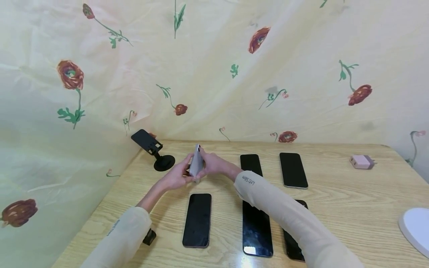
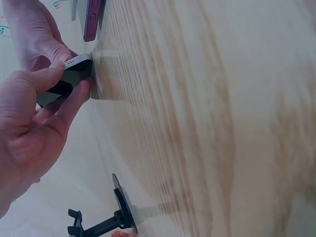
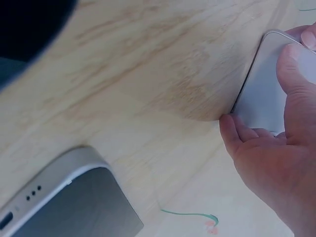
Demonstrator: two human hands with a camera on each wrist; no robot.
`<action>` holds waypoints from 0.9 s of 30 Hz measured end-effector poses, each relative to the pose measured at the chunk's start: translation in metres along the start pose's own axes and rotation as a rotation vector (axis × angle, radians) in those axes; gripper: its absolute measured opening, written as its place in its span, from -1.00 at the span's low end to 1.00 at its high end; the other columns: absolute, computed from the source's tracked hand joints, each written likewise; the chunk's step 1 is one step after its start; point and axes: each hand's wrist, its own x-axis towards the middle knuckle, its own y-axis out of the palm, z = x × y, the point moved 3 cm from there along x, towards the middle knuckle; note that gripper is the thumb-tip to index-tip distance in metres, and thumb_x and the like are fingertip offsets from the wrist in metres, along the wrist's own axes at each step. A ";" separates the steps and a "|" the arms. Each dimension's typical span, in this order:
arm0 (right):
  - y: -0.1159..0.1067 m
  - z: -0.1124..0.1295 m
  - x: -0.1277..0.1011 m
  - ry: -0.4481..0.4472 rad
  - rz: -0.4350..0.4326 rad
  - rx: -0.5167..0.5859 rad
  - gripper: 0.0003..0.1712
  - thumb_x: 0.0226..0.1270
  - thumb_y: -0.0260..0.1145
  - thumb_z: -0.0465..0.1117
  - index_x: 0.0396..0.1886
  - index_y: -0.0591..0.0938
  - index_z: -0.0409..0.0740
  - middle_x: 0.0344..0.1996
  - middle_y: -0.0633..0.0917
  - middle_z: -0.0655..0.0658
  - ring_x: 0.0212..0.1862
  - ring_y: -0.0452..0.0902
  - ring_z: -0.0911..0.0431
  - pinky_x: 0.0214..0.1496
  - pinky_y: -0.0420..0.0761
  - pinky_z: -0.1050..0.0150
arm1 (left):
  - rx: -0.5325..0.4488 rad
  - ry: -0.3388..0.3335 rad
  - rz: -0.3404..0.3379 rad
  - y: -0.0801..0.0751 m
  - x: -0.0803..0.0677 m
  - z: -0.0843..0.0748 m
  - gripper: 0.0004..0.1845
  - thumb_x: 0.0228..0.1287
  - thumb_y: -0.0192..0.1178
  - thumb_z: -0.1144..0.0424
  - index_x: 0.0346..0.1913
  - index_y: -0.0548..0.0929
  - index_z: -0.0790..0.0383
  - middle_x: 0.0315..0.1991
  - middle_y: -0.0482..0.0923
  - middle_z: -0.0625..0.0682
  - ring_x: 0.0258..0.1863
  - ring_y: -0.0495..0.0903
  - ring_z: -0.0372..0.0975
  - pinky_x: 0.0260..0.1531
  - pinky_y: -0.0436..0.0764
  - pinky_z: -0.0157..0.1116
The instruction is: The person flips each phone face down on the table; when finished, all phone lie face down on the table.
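Both of your hands meet on one pale phone held on edge above the far left part of the wooden table, just in front of the black stand. Your left hand grips the phone's lower end, with thumb and fingers curled round it; in the left wrist view the fingertips pinch its silver edge close to the tabletop. Your right hand grasps the same phone from the other side, and the right wrist view shows the thumb laid across its light back with another finger hooked under the lower edge. Whether the phone's bottom corner actually touches the wood, you cannot tell from these views. Five more phones lie flat, screens dark: one just below your hands, two in the far row to the right, and two partly covered by your right sleeve. A pink charger plug sits well apart at the far right, and a white round object shows at the right edge. Flowered cloth hangs behind the table.
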 end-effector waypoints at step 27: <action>0.003 0.000 -0.010 0.069 0.064 -0.318 0.09 0.10 0.60 0.04 0.51 0.28 -0.28 0.23 0.52 -0.38 0.15 0.48 -0.07 0.21 0.45 0.14 | 0.112 -0.054 -0.080 0.004 -0.002 0.012 -0.14 0.26 0.32 0.51 0.51 0.06 0.50 0.07 0.58 0.32 -0.11 0.60 -0.08 -0.22 0.58 -0.22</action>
